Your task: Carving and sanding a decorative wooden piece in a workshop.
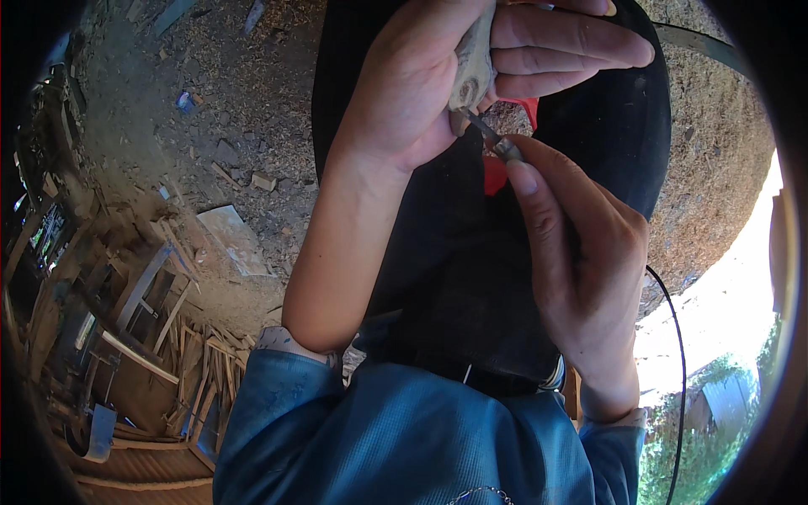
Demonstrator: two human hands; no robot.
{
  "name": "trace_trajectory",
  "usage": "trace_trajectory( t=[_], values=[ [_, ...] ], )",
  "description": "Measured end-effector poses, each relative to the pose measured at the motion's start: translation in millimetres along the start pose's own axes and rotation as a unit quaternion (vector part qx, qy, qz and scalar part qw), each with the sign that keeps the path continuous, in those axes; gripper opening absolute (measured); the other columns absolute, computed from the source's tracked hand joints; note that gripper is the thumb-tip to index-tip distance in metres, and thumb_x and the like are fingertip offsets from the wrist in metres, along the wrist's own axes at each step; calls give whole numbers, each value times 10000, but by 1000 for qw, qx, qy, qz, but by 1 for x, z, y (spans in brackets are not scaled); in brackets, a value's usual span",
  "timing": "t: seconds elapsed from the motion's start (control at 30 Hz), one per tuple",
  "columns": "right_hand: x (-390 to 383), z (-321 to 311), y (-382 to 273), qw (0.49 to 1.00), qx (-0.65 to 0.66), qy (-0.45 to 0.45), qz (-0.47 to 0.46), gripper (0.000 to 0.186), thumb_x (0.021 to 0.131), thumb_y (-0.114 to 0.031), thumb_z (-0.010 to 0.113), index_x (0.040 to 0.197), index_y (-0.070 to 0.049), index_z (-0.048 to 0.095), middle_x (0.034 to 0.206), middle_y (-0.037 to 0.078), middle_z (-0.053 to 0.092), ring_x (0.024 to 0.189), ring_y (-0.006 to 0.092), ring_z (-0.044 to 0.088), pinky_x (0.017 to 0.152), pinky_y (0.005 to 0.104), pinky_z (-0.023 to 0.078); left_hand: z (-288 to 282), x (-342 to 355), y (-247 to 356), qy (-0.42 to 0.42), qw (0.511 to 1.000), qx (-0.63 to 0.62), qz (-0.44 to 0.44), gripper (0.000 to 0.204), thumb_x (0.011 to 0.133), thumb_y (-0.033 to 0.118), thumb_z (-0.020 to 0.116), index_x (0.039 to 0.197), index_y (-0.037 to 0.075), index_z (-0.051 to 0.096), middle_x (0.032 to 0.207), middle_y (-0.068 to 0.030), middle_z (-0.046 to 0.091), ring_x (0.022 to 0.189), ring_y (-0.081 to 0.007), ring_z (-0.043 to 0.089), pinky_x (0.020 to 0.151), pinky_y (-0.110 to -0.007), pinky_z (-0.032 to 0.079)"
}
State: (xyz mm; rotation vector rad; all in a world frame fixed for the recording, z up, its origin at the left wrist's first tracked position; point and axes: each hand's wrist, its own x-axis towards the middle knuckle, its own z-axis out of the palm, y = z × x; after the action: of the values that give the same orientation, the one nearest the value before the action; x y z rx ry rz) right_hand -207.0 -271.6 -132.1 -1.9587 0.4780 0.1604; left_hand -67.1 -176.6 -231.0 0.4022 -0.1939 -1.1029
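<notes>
Near the top middle, my left hand (410,88) is turned palm up and holds a pale, greyish piece of wood (474,74) with a rounded, carved-looking end. Its fingers stretch out to the right past the piece, whose upper part runs out of the picture. From below right, my right hand (581,223) pinches a slim metal carving tool (507,149) between thumb and fingers. The tool's narrow blade points up and left, its tip at the lower end of the wood. Whether the tip cuts into it, I cannot tell.
My dark-trousered legs (454,278) lie beneath the hands, with a red thing (495,175) between them. Wood shavings and scraps cover the ground (278,101). A flat pale board (236,240) lies to the left, near stacked wood strips (198,379). A black cable (680,362) hangs at right.
</notes>
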Motion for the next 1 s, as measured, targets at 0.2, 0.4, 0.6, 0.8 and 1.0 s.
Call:
trace_trajectory(
  t=[0.2, 0.4, 0.6, 0.8, 1.0],
  values=[
    [1, -1, 2, 999, 30, -3, 31, 256, 1033, -110, 599, 1175, 86, 682, 969, 202, 753, 881, 208, 743, 779, 296, 539, -17, 4, -4, -75, 997, 20, 28, 681, 1123, 450, 148, 1358, -40, 559, 1294, -290, 644, 1285, -352, 606, 1090, -406, 508],
    [2, 0, 1, 1000, -24, 16, -10, 237, 1001, -67, 639, 1190, 67, 687, 960, 200, 750, 861, 213, 747, 741, 298, 551, -19, 6, -5, -60, 992, 103, 36, 668, 1127, 447, 160, 1353, -26, 574, 1277, -290, 657, 1220, -317, 662, 985, -341, 555],
    [3, 8, -14, 992, -126, 17, -11, 257, 930, -19, 711, 1182, 31, 706, 876, 190, 728, 721, 283, 738, 612, 335, 540, -35, 5, -8, -73, 993, 51, 76, 642, 1129, 449, 176, 1340, 13, 597, 1257, -263, 680, 1135, -226, 707, 875, -255, 535],
    [10, 15, -16, 994, -103, 40, -11, 251, 918, -39, 732, 1165, 6, 715, 765, 125, 677, 582, 245, 651, 527, 342, 491, -5, -5, -1, 95, 987, 87, 98, 633, 1126, 443, 174, 1307, 11, 601, 1252, -258, 679, 1230, -298, 654, 1029, -365, 563],
    [7, 26, -10, 946, -302, 64, -99, 291, 914, -74, 736, 1199, -25, 698, 672, 58, 587, 519, 199, 585, 471, 326, 444, 1, -2, 0, 158, 978, 107, 79, 624, 1122, 454, 201, 1256, 0, 607, 1238, -284, 673, 1256, -344, 623, 1078, -425, 538]
  ],
)
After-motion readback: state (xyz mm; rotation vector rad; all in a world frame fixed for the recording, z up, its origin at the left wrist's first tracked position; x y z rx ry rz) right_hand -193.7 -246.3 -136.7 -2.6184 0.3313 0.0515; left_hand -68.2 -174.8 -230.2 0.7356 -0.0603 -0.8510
